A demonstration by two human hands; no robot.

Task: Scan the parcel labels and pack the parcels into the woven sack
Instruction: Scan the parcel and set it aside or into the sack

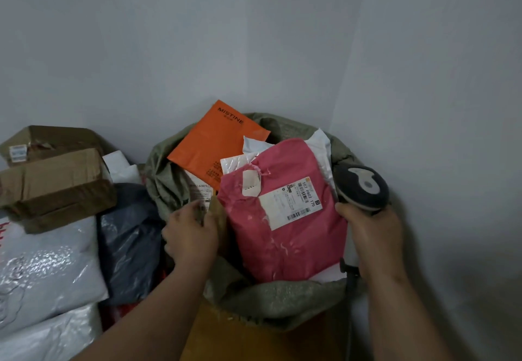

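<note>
Head view, item by item, all placed against the woven sack (271,298), which I see standing open in the wall corner, its olive rim rolled down and slumped toward me. Inside the sack, uppermost: a pink parcel (282,228) lying tilted, its white label (291,204) face up with barcodes showing, its near edge just behind the sack's near rim. Behind the pink parcel, at the sack's far side: an orange parcel (214,140) propped up and rising above the far rim; white parcels (320,149) wedged between the two and along the right side. At the sack's left rim: my left hand (192,236), fingers curled down over the edge, seemingly gripping the sack cloth, though I cannot tell exactly what they pinch. At the sack's right rim: my right hand (370,233), fingers wrapped tight round the handle of a scanner (363,188), whose dark head sits just beside the pink parcel's right edge. Left of the sack, crowding it: a dark grey bag (130,236) touching the sack's side, white poly bags (48,264), cardboard boxes (53,180) stacked above. Right of the sack: bare wall close by, with a narrow strip of open room.
</note>
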